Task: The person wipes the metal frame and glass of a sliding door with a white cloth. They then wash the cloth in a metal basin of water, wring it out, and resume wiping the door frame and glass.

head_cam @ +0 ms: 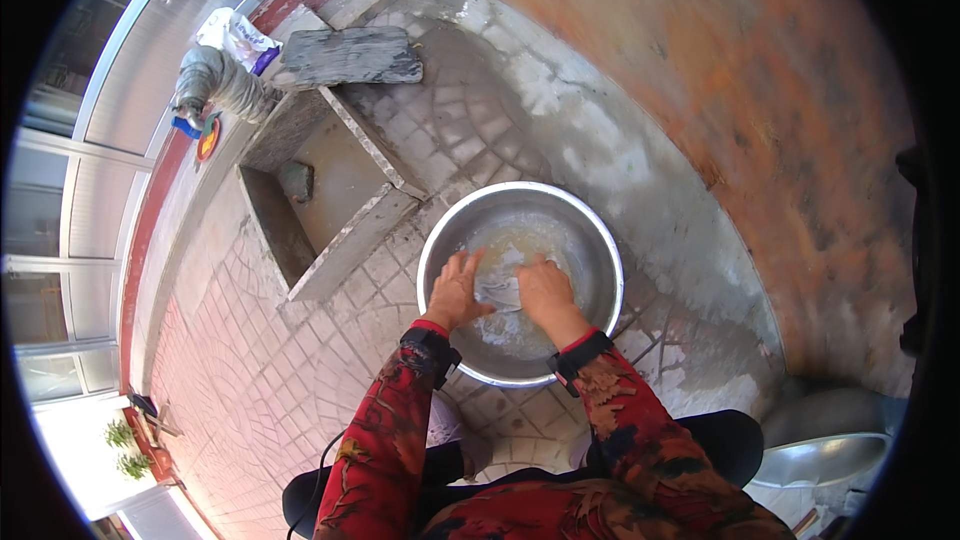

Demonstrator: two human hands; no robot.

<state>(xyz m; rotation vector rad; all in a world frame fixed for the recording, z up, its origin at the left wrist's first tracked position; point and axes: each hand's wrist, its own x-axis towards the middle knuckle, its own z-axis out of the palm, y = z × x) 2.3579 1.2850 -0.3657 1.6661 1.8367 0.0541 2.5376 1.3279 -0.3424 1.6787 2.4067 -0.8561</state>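
Below me a round metal basin point(596, 262) stands on the paved ground. Cloudy water with whitish suds point(517, 236) covers its bottom. A wet, pale, cloth-like piece point(501, 295) lies in the middle of it. My left hand point(453, 291) is over the basin's left side, its fingers and thumb spread apart and nothing held. My right hand point(546, 292) is at the right edge of the pale piece with bent fingers. Whether those fingers grip it is hidden.
Ahead on the left is a low stone trough point(341, 180) holding murky water and a stone point(296, 181). A weathered slab point(352, 56) lies behind it, near a wrapped pipe point(225, 82) and a plastic bag point(234, 37). Another metal basin point(821, 459) is at my right, below a stained wall point(712, 75).
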